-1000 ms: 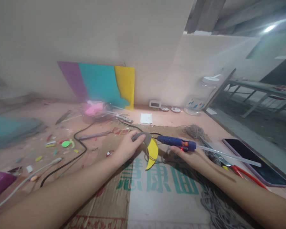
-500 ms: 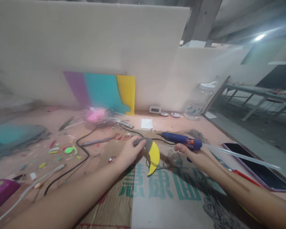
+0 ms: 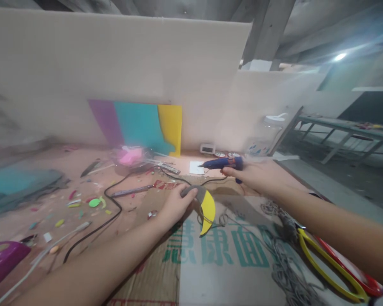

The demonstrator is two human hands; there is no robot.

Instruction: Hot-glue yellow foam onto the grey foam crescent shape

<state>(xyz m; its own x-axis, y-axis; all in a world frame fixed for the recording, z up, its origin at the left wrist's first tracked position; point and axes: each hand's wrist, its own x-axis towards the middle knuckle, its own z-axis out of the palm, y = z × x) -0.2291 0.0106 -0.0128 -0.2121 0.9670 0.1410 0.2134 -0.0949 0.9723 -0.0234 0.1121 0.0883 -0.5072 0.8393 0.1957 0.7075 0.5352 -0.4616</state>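
Your left hand point(image 3: 175, 206) pinched grey end of yellow-and-grey felt crescent point(image 3: 208, 212), crescent above printed cardboard sheet point(image 3: 225, 272). Your right hand point(image 3: 242, 174) gripped dark blue plastic glue gun point(image 3: 221, 164), beyond and right of crescent. Yellow-handled scissors point(image 3: 327, 272), tangled grey yarn point(image 3: 287, 272) lay right of crescent.

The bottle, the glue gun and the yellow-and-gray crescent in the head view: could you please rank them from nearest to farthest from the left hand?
1. Crescent: held in the left hand.
2. Glue gun: ahead and to the right, in the right hand.
3. Bottle: farther back on the right.
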